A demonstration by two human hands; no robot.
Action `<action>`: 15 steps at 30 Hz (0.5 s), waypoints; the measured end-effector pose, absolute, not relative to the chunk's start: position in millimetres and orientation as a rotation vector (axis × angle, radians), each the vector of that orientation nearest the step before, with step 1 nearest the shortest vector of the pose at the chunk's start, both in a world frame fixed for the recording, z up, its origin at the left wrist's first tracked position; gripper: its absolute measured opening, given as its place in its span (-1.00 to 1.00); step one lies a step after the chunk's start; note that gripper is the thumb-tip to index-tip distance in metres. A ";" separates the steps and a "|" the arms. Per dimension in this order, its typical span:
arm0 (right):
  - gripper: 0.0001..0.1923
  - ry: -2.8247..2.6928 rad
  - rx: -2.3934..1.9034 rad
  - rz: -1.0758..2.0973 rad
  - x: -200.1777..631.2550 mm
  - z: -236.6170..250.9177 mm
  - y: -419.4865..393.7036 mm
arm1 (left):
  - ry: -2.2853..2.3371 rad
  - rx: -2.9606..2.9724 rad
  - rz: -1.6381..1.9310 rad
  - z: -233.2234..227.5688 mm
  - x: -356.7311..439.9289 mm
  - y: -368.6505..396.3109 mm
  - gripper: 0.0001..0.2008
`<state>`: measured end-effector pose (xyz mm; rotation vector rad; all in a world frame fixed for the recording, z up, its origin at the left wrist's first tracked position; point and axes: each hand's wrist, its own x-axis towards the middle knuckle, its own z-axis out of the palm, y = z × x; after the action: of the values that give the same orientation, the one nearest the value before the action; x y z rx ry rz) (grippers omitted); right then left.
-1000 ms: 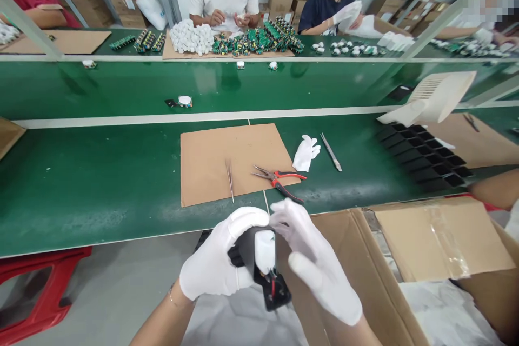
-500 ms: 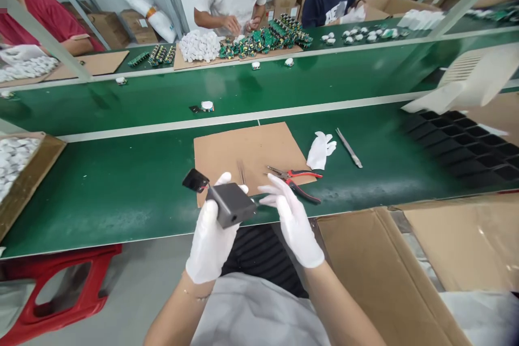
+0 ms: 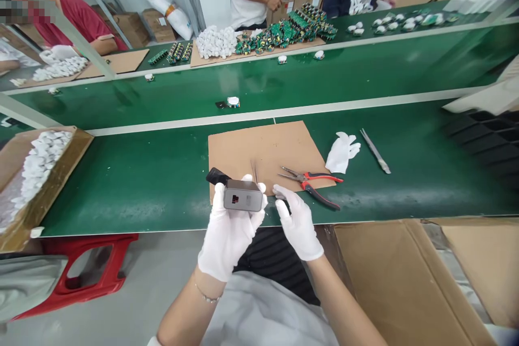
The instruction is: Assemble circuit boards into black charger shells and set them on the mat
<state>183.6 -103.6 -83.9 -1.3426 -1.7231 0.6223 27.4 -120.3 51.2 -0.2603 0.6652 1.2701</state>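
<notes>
My left hand point(image 3: 229, 235), in a white glove, grips a dark grey box-shaped charger housing point(image 3: 242, 195) with a black piece sticking out at its left end. My right hand point(image 3: 298, 221), also gloved, hovers just to the right of the housing with fingers apart, holding nothing. Both hands are at the near edge of the green bench point(image 3: 141, 184). Just beyond them a brown cardboard mat point(image 3: 263, 146) carries thin tweezers point(image 3: 254, 170) and red-handled pliers point(image 3: 312, 179).
A spare white glove point(image 3: 341, 152) and a metal tool point(image 3: 375, 150) lie right of the mat. A cardboard box of white parts point(image 3: 36, 173) stands at left, an open carton point(image 3: 405, 275) at lower right, black trays point(image 3: 482, 138) at far right. Other people work across the conveyor.
My left hand turned the housing so its end face with a red mark faces me and lowered it slightly. My right hand stayed beside it. The view shifted left.
</notes>
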 end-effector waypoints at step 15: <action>-0.67 -1.731 -1.342 0.600 183.5 -86.4 -104.3 | 0.634 -0.272 1.256 50.6 27.0 -124.4 -0.52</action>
<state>183.5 -104.3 -86.4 -1.3422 -1.7311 0.5996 27.0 -124.4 50.6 -0.2718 0.6343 1.2556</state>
